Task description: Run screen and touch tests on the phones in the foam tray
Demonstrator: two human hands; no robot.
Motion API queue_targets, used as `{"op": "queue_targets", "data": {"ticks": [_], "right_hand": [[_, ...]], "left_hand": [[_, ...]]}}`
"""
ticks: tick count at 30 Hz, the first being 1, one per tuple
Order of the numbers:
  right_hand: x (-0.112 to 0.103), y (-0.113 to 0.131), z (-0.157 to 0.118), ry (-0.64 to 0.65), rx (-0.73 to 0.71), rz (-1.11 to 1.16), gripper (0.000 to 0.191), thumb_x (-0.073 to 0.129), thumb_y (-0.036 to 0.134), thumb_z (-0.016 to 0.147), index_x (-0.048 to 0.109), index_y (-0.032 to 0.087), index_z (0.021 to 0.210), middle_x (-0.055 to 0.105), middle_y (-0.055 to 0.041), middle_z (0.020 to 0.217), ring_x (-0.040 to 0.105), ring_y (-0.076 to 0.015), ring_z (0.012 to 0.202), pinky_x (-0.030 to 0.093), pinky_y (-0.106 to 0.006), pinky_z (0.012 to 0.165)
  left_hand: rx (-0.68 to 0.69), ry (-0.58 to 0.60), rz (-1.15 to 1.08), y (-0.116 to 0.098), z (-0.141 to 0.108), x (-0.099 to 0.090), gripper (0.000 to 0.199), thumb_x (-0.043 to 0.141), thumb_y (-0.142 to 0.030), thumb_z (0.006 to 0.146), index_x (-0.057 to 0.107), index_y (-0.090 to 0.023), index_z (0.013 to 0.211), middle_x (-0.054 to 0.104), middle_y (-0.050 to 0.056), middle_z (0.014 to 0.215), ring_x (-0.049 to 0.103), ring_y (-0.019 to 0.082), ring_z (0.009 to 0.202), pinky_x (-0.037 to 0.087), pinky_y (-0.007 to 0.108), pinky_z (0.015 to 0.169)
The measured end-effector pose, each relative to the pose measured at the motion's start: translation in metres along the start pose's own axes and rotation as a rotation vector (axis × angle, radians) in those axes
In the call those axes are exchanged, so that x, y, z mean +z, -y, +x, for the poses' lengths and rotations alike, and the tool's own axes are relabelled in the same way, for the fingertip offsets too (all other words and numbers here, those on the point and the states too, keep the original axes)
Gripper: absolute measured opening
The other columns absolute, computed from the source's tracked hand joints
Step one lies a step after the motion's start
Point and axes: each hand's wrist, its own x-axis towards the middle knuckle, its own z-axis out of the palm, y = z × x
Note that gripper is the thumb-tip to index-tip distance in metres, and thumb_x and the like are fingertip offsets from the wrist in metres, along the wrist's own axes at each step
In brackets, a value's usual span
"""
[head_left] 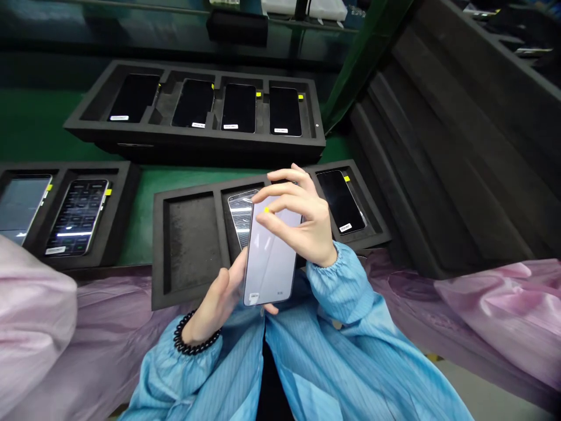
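Note:
My left hand [224,298] is closed around the lower left side of a smartphone [269,263], partly behind it. The phone is tilted up, and its pale lavender face has a small white label at the bottom left; whether this is the back or a lit screen I cannot tell. Over the phone's upper part is my right hand [304,216], thumb and a finger pinched together at a small yellow sticker [266,209]. Behind the held phone, a second phone [241,213] lies in a compartment of the black foam tray [188,304].
A black-screened phone [340,202] occupies the tray's right compartment. Another foam tray [197,135] at the back carries several phones with yellow tabs. At left, one more tray [120,216] contains two phones. A large black foam panel [438,146] leans on the right. Pink sleeves flank me.

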Motion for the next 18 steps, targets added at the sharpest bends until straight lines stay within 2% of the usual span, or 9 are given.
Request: {"op": "queue_targets", "data": {"ticks": [3, 6, 9, 11, 15, 18], "right_hand": [[0.005, -0.002, -0.002, -0.057, 0.088, 0.149, 0.027, 0.054, 0.032, 0.102, 0.071, 0.024, 0.082, 0.076, -0.0016, 0.096, 0.066, -0.0215, 0.109, 0.043, -0.049, 0.114], [0.005, -0.005, -0.006, -0.037, 0.12, 0.275, 0.034, 0.044, 0.036, 0.104, 0.075, 0.022, 0.102, 0.072, -0.0053, 0.112, 0.065, -0.0223, 0.113, 0.05, -0.046, 0.107], [0.004, -0.007, -0.006, -0.013, 0.164, 0.231, 0.044, 0.036, 0.04, 0.105, 0.075, 0.022, 0.112, 0.068, -0.0068, 0.123, 0.063, -0.0244, 0.12, 0.049, -0.046, 0.108], [0.004, -0.007, -0.005, -0.007, 0.182, 0.18, 0.048, 0.031, 0.04, 0.105, 0.074, 0.022, 0.117, 0.066, -0.007, 0.127, 0.062, -0.0252, 0.123, 0.049, -0.046, 0.109], [0.004, -0.004, -0.002, 0.007, 0.184, 0.114, 0.05, 0.027, 0.038, 0.106, 0.072, 0.023, 0.121, 0.064, -0.006, 0.129, 0.059, -0.0257, 0.127, 0.049, -0.047, 0.11], [0.005, -0.003, -0.001, 0.035, 0.192, 0.098, 0.05, 0.025, 0.037, 0.107, 0.069, 0.022, 0.125, 0.062, -0.006, 0.132, 0.057, -0.0258, 0.129, 0.051, -0.046, 0.108]], "left_hand": [[-0.008, 0.087, -0.083, -0.003, 0.0, -0.002, 0.091, 0.027, -0.083, 0.088, 0.011, -0.035, 0.163, 0.044, 0.012, 0.159, 0.074, 0.027, 0.075, 0.06, 0.051, 0.078], [0.0, 0.15, -0.188, -0.009, 0.0, -0.003, 0.088, 0.021, -0.083, 0.089, 0.011, -0.036, 0.163, 0.043, 0.009, 0.16, 0.074, 0.032, 0.089, 0.061, 0.052, 0.077], [-0.016, 0.226, -0.23, -0.015, 0.0, -0.001, 0.094, 0.025, -0.086, 0.087, 0.008, -0.033, 0.163, 0.045, 0.013, 0.158, 0.071, 0.038, 0.104, 0.061, 0.055, 0.079], [-0.022, 0.245, -0.247, -0.019, 0.0, 0.001, 0.095, 0.027, -0.087, 0.085, 0.011, -0.035, 0.163, 0.042, 0.014, 0.16, 0.072, 0.036, 0.102, 0.062, 0.055, 0.079], [-0.053, 0.242, -0.311, -0.027, 0.0, 0.008, 0.086, 0.029, -0.085, 0.086, 0.021, -0.041, 0.16, 0.031, 0.007, 0.167, 0.073, 0.031, 0.099, 0.063, 0.052, 0.078], [-0.081, 0.217, -0.355, -0.031, -0.003, 0.012, 0.085, 0.032, -0.083, 0.087, 0.023, -0.04, 0.16, 0.04, 0.007, 0.163, 0.072, 0.033, 0.104, 0.063, 0.053, 0.078]]}}
